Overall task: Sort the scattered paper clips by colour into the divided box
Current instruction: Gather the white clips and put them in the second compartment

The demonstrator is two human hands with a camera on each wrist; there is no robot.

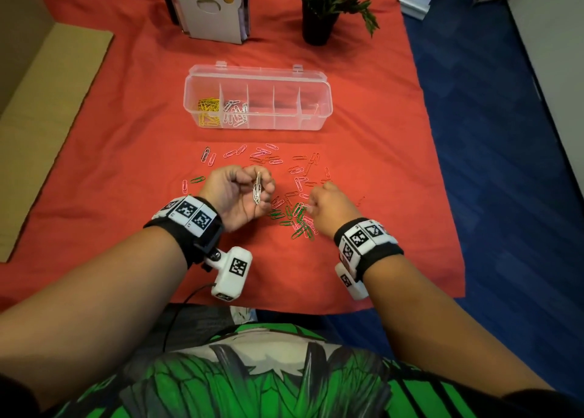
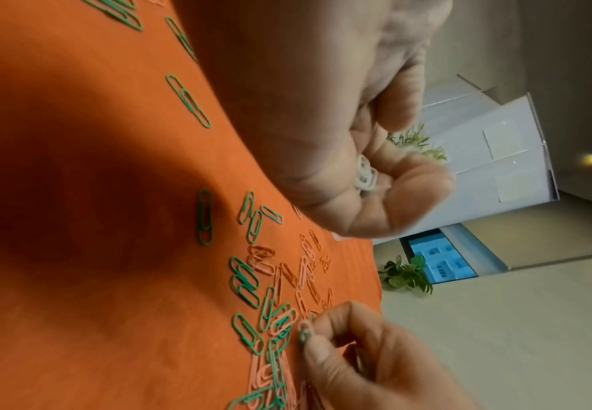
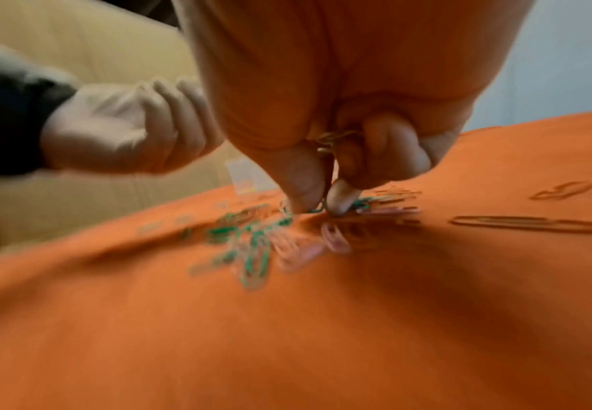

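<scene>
A clear divided box (image 1: pixel 319 79) stands open on the red cloth, with yellow clips (image 1: pixel 208 111) in its leftmost compartment and white clips (image 1: pixel 235 113) in the one beside it. Pink, red and green clips (image 1: pixel 295 217) lie scattered in front of it. My left hand (image 1: pixel 263 184) is raised, palm up, and holds a few white clips (image 1: pixel 257 188), which also show in the left wrist view (image 2: pixel 366 177). My right hand (image 1: pixel 311 207) is down on the pile, thumb and forefinger pinching a green clip (image 3: pixel 317 208). More clips (image 3: pixel 329 138) are tucked inside that hand.
A white paw-print holder (image 1: pixel 210 6) and a potted plant (image 1: pixel 319 9) stand behind the box. Cardboard (image 1: pixel 47 117) lies at the left. The cloth ends at the right over blue carpet (image 1: pixel 505 133).
</scene>
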